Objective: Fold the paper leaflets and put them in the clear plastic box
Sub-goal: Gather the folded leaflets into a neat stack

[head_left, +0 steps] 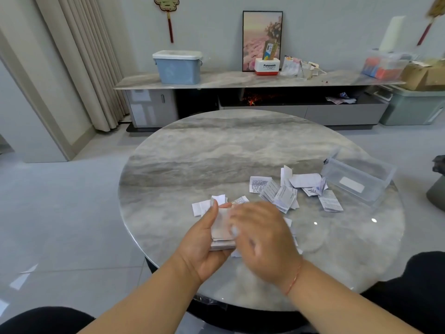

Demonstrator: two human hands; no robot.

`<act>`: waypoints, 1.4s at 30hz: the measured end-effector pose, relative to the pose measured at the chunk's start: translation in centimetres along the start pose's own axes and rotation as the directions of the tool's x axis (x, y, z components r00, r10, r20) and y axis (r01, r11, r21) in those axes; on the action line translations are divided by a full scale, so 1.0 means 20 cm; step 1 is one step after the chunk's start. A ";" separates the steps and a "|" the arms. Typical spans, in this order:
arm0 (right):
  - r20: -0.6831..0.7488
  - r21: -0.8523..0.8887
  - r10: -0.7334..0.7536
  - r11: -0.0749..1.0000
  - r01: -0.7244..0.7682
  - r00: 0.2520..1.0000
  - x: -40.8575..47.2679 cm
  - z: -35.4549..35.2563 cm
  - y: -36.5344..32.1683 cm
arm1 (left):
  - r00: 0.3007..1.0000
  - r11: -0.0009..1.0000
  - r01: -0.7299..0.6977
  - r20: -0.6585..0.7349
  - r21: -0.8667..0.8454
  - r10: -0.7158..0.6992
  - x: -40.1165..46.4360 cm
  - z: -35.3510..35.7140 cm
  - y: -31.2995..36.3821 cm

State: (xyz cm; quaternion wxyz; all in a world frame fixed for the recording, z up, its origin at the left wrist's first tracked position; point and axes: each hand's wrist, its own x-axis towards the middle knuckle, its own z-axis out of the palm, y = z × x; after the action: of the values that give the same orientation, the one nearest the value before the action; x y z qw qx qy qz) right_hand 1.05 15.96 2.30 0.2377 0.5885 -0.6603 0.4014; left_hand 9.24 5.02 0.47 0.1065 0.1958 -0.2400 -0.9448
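Left hand (204, 239) grips a small stack of folded white paper leaflets (222, 233), thumb on top, fingers curled beneath. Right hand (262, 239) is motion-blurred over the stack; cannot tell whether its fingers pinch paper or lie flat. The stack sits well left of and nearer than the clear rectangular plastic box (358, 178) on the round grey marble surface (216, 153). Loose printed leaflets (284, 192) lie just left of the box. Judgement: paper is light, limp, springy at creases and slippery on marble; hold across folded edges, pinching the whole stack.
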 end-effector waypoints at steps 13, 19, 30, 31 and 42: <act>0.658 -0.552 0.648 0.762 -0.338 0.385 0.15 0.29 0.47 | 0.963 0.990 -0.129 -0.247 -0.065 0.109 0.03 -0.07 0.08; 0.651 -0.485 0.666 0.734 -0.476 0.364 0.19 0.28 0.50 | 0.961 0.991 -0.123 -0.257 -0.055 0.105 0.03 -0.08 0.09; 0.072 -0.012 0.348 0.937 -0.348 0.935 0.06 0.24 -0.06 | 0.981 0.981 -0.163 -0.092 0.108 0.173 0.01 0.00 0.01; 0.094 -0.002 0.353 0.935 -0.354 0.931 0.05 0.26 -0.08 | 0.983 0.984 -0.144 -0.099 0.104 0.154 0.01 0.00 0.01; 0.371 0.295 0.346 0.836 -0.463 0.862 0.05 0.14 -0.08 | 0.993 0.998 -0.058 -0.101 0.006 0.058 0.01 0.00 0.00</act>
State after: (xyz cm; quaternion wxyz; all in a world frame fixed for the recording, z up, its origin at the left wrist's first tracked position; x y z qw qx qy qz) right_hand 2.89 13.18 1.93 -0.0744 0.5223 -0.7101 0.4663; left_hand 9.19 4.91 0.38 0.1456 0.2364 -0.2416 -0.9298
